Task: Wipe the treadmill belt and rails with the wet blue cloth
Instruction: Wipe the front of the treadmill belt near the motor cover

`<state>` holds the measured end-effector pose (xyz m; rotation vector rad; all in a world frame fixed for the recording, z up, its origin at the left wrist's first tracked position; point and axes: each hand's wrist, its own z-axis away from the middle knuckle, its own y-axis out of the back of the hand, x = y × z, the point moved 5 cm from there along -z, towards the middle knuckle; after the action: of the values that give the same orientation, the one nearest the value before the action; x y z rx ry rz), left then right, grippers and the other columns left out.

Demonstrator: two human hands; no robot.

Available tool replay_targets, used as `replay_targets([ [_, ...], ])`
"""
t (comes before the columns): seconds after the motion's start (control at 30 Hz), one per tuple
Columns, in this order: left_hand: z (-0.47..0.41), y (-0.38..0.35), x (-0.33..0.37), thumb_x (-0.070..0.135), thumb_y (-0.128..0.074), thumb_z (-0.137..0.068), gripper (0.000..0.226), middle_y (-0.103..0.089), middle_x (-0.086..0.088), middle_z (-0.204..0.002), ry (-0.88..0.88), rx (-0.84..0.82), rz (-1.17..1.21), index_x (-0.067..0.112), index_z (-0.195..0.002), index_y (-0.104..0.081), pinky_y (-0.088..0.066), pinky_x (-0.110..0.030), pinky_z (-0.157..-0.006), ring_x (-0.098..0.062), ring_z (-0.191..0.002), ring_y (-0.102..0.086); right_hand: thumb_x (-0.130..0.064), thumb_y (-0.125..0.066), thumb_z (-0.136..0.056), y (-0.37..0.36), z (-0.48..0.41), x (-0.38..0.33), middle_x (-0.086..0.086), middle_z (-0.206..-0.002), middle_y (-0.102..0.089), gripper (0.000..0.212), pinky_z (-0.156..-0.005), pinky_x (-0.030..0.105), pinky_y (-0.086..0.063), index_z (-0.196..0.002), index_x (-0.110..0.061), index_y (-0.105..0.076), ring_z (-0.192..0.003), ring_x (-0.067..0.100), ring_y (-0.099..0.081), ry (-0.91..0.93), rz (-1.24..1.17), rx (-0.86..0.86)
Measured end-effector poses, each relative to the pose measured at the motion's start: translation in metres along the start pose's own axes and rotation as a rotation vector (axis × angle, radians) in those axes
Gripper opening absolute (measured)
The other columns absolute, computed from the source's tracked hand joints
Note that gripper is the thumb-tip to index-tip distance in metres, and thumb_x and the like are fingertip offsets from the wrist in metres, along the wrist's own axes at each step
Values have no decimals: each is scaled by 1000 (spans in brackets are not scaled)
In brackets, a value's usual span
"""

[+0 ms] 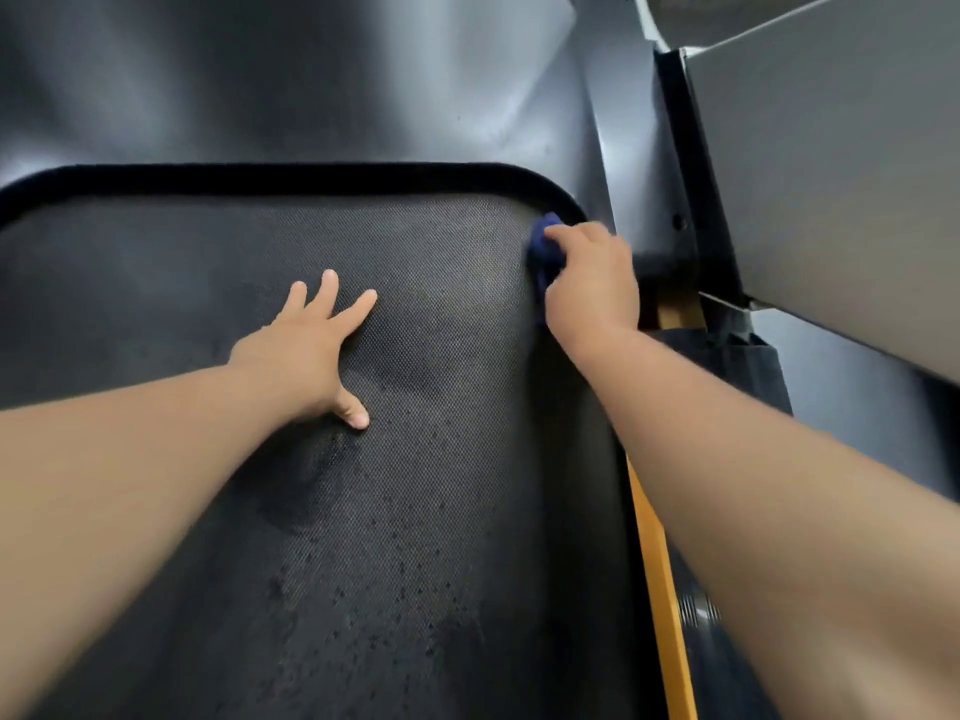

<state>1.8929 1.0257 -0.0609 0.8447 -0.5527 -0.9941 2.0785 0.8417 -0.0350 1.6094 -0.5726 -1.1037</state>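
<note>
The black textured treadmill belt fills the middle of the view, with dark wet spots and patches across it. My left hand lies flat on the belt, fingers spread, holding nothing. My right hand is closed on the dark blue cloth and presses it at the belt's front right corner, against the black rim. Only a small part of the cloth shows past my fingers. A yellow-orange rail strip runs along the belt's right side, partly hidden by my right forearm.
A glossy grey motor cover rises beyond the belt's front rim. A grey upright and frame panel stand at the right. A dark side rail lies beside the yellow strip.
</note>
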Motion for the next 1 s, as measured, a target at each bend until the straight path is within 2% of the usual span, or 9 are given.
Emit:
replay_targets([
  [0.1,10,-7,-7,65,-81,-48,131,17,10,-156,103,42,64,50,-145,7,-29,-60,-106,-29,-144,6,-5,-50,-82,-21,23,-34,5,-120,-52,41,-85,37,-43,-118,-22,-59,-107,28,-43,161,81,-165],
  [0.27,28,-19,-21,72,-72,-57,121,18,7,-157,171,6,142,50,-145,9,-33,-57,-105,-35,-144,5,-6,-54,-82,-45,92,-73,-1,-118,-54,46,-86,40,-45,-124,-25,-58,-104,22,-44,473,-133,-396],
  [0.4,31,-20,-30,69,-73,-59,123,20,7,-157,109,-37,83,49,-145,12,-31,-52,-108,-33,-145,4,-9,-57,-83,-15,14,-28,2,-121,-54,40,-89,36,-45,-119,-25,-61,-109,29,-44,211,-28,-151],
  [0.47,30,-21,-30,67,-75,-58,124,20,7,-157,120,-48,82,48,-145,13,-31,-53,-108,-34,-145,4,-8,-55,-85,-7,-15,-8,4,-124,-52,42,-90,37,-43,-122,-26,-59,-112,30,-43,79,54,-150],
  [0.53,29,-23,-26,63,-78,-58,126,20,5,-157,145,-27,87,46,-146,11,-32,-56,-107,-35,-144,3,-8,-53,-84,-11,-11,-15,5,-121,-51,41,-87,37,-43,-120,-25,-59,-111,31,-45,99,74,-185],
  [0.7,32,-28,-23,60,-77,-63,127,19,-12,-154,311,-77,130,40,-146,18,-28,-60,-107,-43,-142,3,-7,-51,-84,-43,76,-71,2,-120,-53,44,-85,36,-41,-124,-22,-57,-106,26,-44,418,-96,-328],
  [0.77,31,-27,-21,60,-75,-65,127,21,-15,-154,299,-112,130,38,-146,20,-25,-57,-109,-45,-141,5,-7,-53,-84,-42,62,-64,0,-119,-54,41,-84,39,-45,-121,-23,-60,-104,26,-44,384,-129,-272],
  [0.9,29,-26,-22,58,-76,-66,126,21,-15,-154,284,-105,130,38,-146,19,-26,-56,-109,-45,-142,4,-6,-50,-85,-23,-20,-20,5,-120,-52,38,-85,37,-45,-118,-22,-61,-106,31,-44,34,13,-75],
  [1.0,29,-28,-21,58,-76,-65,127,21,-15,-154,286,-128,125,38,-146,19,-27,-56,-109,-46,-141,4,-6,-46,-87,-29,-13,-40,6,-122,-51,41,-87,35,-41,-123,-21,-58,-110,30,-42,78,22,-144],
])
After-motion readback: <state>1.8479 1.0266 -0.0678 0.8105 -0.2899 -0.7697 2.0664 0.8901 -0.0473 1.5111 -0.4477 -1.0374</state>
